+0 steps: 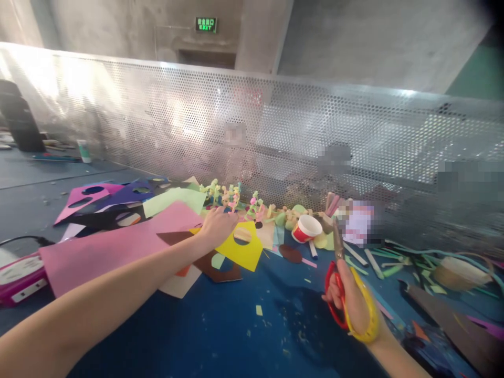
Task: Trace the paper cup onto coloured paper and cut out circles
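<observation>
My left hand [218, 227] reaches over the coloured paper, at the left edge of a yellow sheet [252, 249] with an oval hole. Its fingers bend down and away from me, and their tips are hidden, so I cannot tell whether they grip anything. Just beyond it are small green and pink figures [254, 206]. Under and beside the forearm lie a large pink sheet [129, 249] and a brown sheet [232, 274] with a cut-out. On the right, my right hand [346, 294] is closed on scissors [338, 241] with red and yellow handles, blades pointing up and away.
A red-and-white paper cup [307, 229] stands right of the figures, near a brown oval [290, 253]. At left is a magenta power strip [23, 278]. Green strips and scraps [394, 265] litter the right side. A perforated metal screen [189, 121] bounds the blue table [236, 331].
</observation>
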Demonstrator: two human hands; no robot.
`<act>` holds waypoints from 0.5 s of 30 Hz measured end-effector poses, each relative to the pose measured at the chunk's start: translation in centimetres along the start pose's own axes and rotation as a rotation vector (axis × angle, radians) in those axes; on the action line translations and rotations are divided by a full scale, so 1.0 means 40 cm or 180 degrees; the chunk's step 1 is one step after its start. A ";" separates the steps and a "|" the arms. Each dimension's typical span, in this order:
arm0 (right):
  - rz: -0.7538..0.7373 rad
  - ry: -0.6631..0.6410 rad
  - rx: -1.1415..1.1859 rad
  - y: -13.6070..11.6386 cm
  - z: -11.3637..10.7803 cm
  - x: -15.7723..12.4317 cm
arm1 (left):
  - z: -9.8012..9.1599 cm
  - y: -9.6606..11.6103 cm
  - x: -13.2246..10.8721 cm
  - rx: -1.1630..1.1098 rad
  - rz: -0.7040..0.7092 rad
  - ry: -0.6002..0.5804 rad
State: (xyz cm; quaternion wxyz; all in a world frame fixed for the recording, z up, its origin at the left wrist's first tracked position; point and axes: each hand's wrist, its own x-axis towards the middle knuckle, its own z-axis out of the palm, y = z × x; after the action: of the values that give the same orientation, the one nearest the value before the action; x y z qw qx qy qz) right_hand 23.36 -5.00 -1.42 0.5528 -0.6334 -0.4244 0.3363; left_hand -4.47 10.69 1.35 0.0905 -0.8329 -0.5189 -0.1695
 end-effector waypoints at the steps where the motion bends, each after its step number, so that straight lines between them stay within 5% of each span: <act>1: 0.0023 0.0013 -0.0002 -0.002 0.001 -0.001 | -0.008 -0.005 0.006 -0.0090 -0.0042 0.0005; 15: 0.0129 -0.0038 0.0194 -0.002 0.006 0.003 | -0.136 -0.056 0.061 -0.0905 -0.0396 0.0627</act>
State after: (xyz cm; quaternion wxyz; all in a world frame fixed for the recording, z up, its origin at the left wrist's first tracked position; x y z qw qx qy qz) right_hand 23.16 -4.78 -1.36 0.5623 -0.6228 -0.4044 0.3640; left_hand -6.50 11.93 7.23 0.0115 -0.7830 -0.5289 -0.3271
